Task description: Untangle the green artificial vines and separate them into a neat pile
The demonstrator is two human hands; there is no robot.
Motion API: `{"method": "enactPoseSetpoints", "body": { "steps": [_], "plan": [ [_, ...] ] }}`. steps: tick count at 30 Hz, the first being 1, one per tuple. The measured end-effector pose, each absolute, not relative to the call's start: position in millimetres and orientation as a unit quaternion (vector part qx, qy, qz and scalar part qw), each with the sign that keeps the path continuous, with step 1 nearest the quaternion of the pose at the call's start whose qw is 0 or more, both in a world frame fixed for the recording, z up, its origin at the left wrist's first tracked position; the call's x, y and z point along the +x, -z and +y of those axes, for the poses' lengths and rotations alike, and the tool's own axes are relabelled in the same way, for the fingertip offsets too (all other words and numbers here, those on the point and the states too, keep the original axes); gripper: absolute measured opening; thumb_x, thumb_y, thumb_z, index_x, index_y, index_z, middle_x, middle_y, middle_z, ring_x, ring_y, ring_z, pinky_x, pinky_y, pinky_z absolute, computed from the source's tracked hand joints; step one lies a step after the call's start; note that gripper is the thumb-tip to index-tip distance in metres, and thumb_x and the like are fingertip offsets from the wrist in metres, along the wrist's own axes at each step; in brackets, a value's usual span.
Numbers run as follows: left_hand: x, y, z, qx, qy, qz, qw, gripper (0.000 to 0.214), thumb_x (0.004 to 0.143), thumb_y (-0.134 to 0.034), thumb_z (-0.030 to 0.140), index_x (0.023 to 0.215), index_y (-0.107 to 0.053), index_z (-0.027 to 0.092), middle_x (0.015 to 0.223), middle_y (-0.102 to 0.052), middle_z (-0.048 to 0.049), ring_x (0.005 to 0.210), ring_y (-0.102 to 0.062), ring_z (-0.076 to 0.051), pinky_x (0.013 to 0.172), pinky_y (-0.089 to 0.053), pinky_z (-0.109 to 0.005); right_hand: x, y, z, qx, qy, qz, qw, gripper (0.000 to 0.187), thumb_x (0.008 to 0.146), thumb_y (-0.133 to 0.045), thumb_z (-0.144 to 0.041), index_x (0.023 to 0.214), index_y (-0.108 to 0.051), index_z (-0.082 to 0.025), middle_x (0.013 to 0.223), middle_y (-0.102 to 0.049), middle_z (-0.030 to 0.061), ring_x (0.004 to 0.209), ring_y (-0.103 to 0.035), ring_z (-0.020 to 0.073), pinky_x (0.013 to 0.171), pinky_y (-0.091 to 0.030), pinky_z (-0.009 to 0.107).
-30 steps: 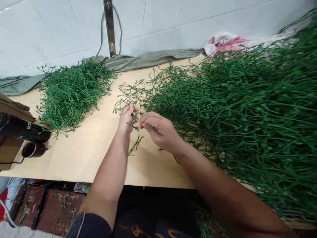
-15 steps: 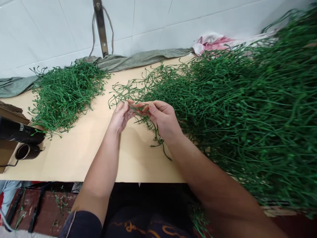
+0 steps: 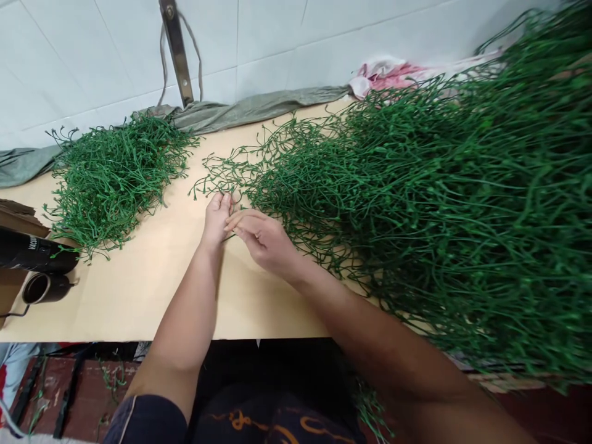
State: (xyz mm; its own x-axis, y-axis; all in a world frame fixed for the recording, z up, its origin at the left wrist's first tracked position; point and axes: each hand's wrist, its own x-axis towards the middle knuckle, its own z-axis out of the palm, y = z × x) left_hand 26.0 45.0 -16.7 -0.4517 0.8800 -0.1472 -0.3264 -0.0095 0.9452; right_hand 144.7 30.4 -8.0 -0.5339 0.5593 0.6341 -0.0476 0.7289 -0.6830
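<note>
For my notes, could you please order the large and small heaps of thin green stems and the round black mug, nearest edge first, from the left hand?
1. Large green heap: mostly right, beside the left hand.
2. Small green heap: left, toward the wall.
3. Round black mug: far left.

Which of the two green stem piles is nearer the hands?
The larger pile, on the right: it spreads close to the hands, while the smaller pile lies farther left.

Contents of left hand [image 3: 215, 223] and right hand [image 3: 269, 246] unclear; black cylinder [image 3: 41, 251] partly out of frame
</note>
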Motion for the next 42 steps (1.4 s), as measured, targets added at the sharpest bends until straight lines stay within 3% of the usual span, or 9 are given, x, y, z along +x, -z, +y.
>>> {"method": "enactPoseSetpoints", "body": {
  "steps": [7,9,13,17,21,25,29,33,42],
  "plan": [
    [3,17,45,0.215,-0.678,0.581,0.395,0.026,0.090,-0.033,0.017,0.064,-0.035,0.017,0.044,-0.025,0.0096,0.033,-0.021,-0.001,0.036,-0.013,-0.014,157,-36,-17,0.009,-0.129,-0.882,0.452,0.022,0.080,-0.040,-0.006,0.066,-0.053,-0.018,0.069,-0.064,0.0012,0.066,-0.056,0.0101,0.065,-0.047,0.024],
    [2,17,40,0.247,-0.661,0.560,0.434,0.027,0.090,-0.034,0.017,0.063,-0.036,0.016,0.043,-0.025,0.0094,0.033,-0.021,-0.001,0.037,-0.013,-0.013,172,-45,1,-0.088,-0.085,-0.879,0.460,0.020,0.081,-0.042,-0.010,0.071,-0.056,-0.018,0.079,-0.066,0.0045,0.077,-0.058,0.0130,0.071,-0.048,0.026],
    [6,18,35,0.277,-0.631,0.529,0.496,0.026,0.089,-0.038,0.022,0.064,-0.039,0.015,0.044,-0.025,0.0095,0.033,-0.019,0.000,0.036,-0.012,-0.013,219,-45,62,-0.388,-0.003,-0.847,0.363,0.019,0.080,-0.050,-0.026,0.076,-0.064,-0.015,0.089,-0.064,0.0123,0.087,-0.059,0.0214,0.079,-0.047,0.036],
    [8,20,38,0.312,-0.601,0.507,0.533,0.026,0.088,-0.041,0.025,0.065,-0.039,0.015,0.043,-0.025,0.0098,0.033,-0.020,0.000,0.036,-0.014,-0.012,246,-37,87,-0.573,0.048,-0.762,0.297,0.043,0.072,-0.060,-0.029,0.107,-0.061,-0.003,0.114,-0.054,0.0246,0.112,-0.049,0.0329,0.090,-0.042,0.044],
    [7,22,39,0.336,-0.596,0.492,0.539,0.026,0.086,-0.047,0.028,0.064,-0.040,0.015,0.044,-0.028,0.0097,0.034,-0.022,0.001,0.037,-0.018,-0.011,220,-26,80,-0.556,-0.031,-0.764,0.326,0.038,0.076,-0.054,-0.028,0.106,-0.061,-0.006,0.108,-0.058,0.0198,0.104,-0.054,0.0279,0.089,-0.044,0.040],
    [8,23,38,0.359,-0.586,0.484,0.542,0.027,0.086,-0.047,0.026,0.062,-0.042,0.014,0.044,-0.028,0.0093,0.035,-0.021,0.000,0.037,-0.017,-0.011,170,-7,75,-0.448,-0.278,-0.791,0.310,0.025,0.078,-0.051,-0.035,0.082,-0.064,-0.014,0.083,-0.066,0.0109,0.073,-0.060,0.0198,0.070,-0.048,0.035],
    [10,24,38,0.383,-0.566,0.478,0.552,0.027,0.082,-0.053,0.025,0.059,-0.044,0.014,0.044,-0.032,0.0079,0.036,-0.024,-0.001,0.038,-0.019,-0.014,137,9,78,-0.376,-0.460,-0.729,0.340,0.017,0.076,-0.053,-0.030,0.072,-0.059,-0.015,0.068,-0.063,0.0043,0.062,-0.056,0.0135,0.062,-0.045,0.028],
    [13,25,38,0.404,-0.551,0.491,0.541,0.025,0.078,-0.058,0.027,0.059,-0.049,0.013,0.046,-0.041,0.0048,0.040,-0.034,-0.003,0.040,-0.025,-0.016,130,18,83,-0.357,-0.492,-0.678,0.413,0.017,0.076,-0.052,-0.029,0.065,-0.053,-0.016,0.057,-0.053,-0.0009,0.054,-0.047,0.0100,0.054,-0.040,0.024],
    [14,17,33,0.360,-0.584,0.521,0.508,0.018,0.078,-0.057,0.032,0.075,-0.053,0.014,0.061,-0.052,0.0024,0.051,-0.049,-0.005,0.046,-0.035,-0.016,134,25,81,-0.367,-0.426,-0.709,0.425,0.027,0.082,-0.042,-0.033,0.071,-0.059,-0.015,0.063,-0.055,0.0012,0.058,-0.047,0.0110,0.059,-0.039,0.026]
  ]
}}
